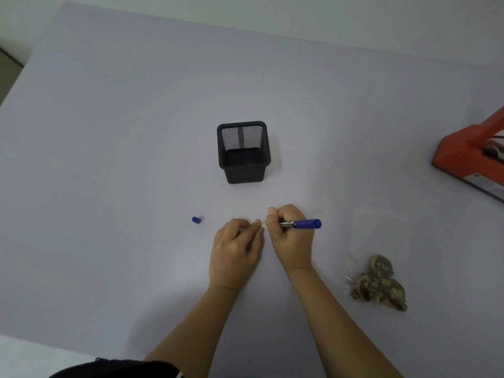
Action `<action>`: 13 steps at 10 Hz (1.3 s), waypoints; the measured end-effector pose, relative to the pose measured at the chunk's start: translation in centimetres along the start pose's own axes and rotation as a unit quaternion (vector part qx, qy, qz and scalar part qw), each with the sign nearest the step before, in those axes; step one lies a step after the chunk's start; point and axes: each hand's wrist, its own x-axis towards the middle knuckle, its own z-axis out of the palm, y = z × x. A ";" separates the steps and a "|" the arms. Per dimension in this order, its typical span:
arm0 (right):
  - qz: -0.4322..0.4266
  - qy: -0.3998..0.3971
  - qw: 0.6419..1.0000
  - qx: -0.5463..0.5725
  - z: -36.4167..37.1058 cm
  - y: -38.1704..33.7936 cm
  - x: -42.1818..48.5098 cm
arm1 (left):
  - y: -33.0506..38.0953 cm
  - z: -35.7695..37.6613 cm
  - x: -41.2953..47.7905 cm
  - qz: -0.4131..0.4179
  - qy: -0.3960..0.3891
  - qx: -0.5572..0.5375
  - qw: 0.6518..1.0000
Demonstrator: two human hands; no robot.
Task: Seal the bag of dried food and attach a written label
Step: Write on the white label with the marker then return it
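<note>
My right hand (290, 236) grips a blue marker (301, 224), its blue rear end pointing right and its tip hidden under my fingers. My left hand (236, 246) pinches a small pale label (262, 223) at the marker's tip, flat on the table. The marker's blue cap (196, 220) lies apart on the table to the left. A clear plastic bag (379, 257) with dark dried food slices (380, 285) in its near end lies flat to the right of my hands.
A black mesh pen holder (243, 151) stands beyond my hands at the table's middle. An orange-red heat sealer (474, 156) sits at the right edge. The table (122, 159) is covered in pale lilac.
</note>
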 end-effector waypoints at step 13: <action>-0.001 0.026 1.000 -0.013 0.1 0.0 0.1 | 0.1 -0.1 0.1 0.003 0.006 -0.005 1.000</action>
